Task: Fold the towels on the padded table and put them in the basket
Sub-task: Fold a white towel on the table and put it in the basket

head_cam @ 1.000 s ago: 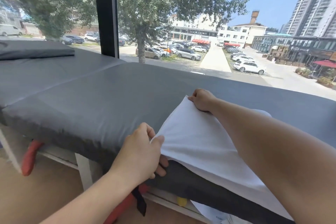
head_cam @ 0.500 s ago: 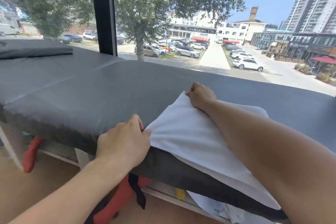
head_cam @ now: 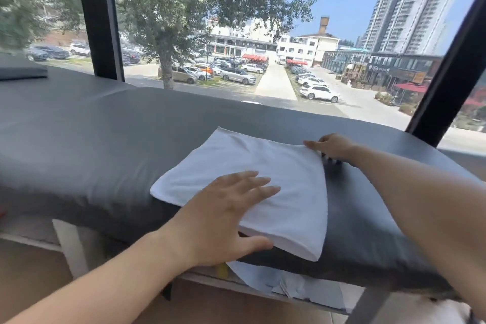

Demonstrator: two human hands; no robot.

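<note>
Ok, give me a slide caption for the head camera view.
Left hand flattens a folded white towel on the padded table; right hand pinches its far corner.

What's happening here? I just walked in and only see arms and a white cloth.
A person is folding a white towel on a grey padded table by a window. The left hand lies flat, fingers spread, on the towel's near edge. The right hand pinches its far right corner. The towel lies as a neat folded rectangle. No basket shows in this view.
</note>
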